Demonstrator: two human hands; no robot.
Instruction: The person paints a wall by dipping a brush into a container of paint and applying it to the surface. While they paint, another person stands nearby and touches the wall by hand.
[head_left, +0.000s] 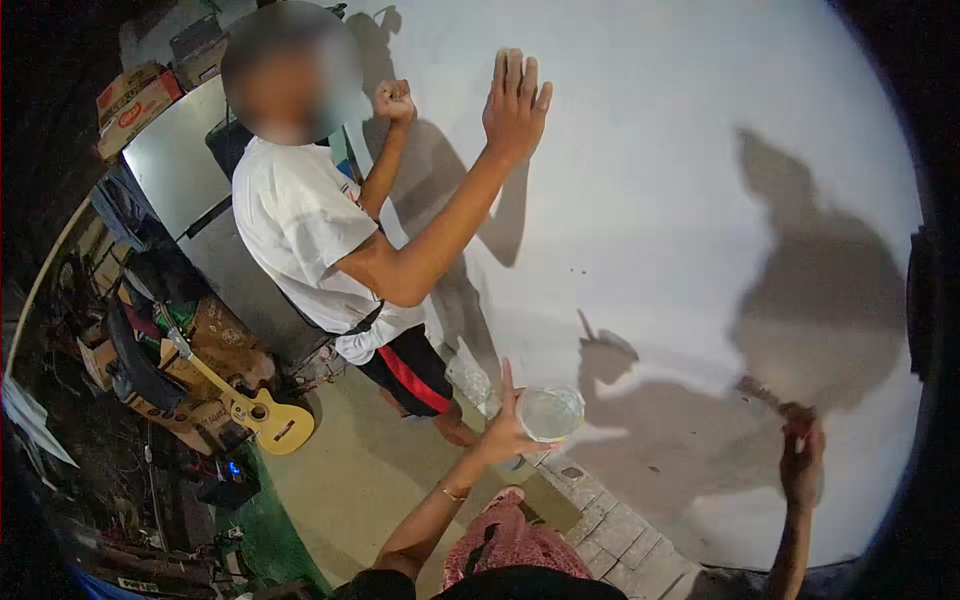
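My left hand (503,430) is wrapped round a round, whitish container (550,414) in the lower middle, with one finger pointing up beside its rim. The contents look pale; what they are is unclear. On the right, my right hand (801,440) is raised close to the white wall (640,180). Its fingers are closed on a small dark thing, too dim to make out. Shadows of my head and arms fall on the wall. A few small dark marks show on its surface.
A person in a white shirt (290,210) stands at the left, one open hand (515,115) by the wall, the other curled. Behind are a yellow guitar (273,418), cardboard boxes (138,108) and a silvery appliance (180,155). Paving blocks (615,525) edge the wall's foot.
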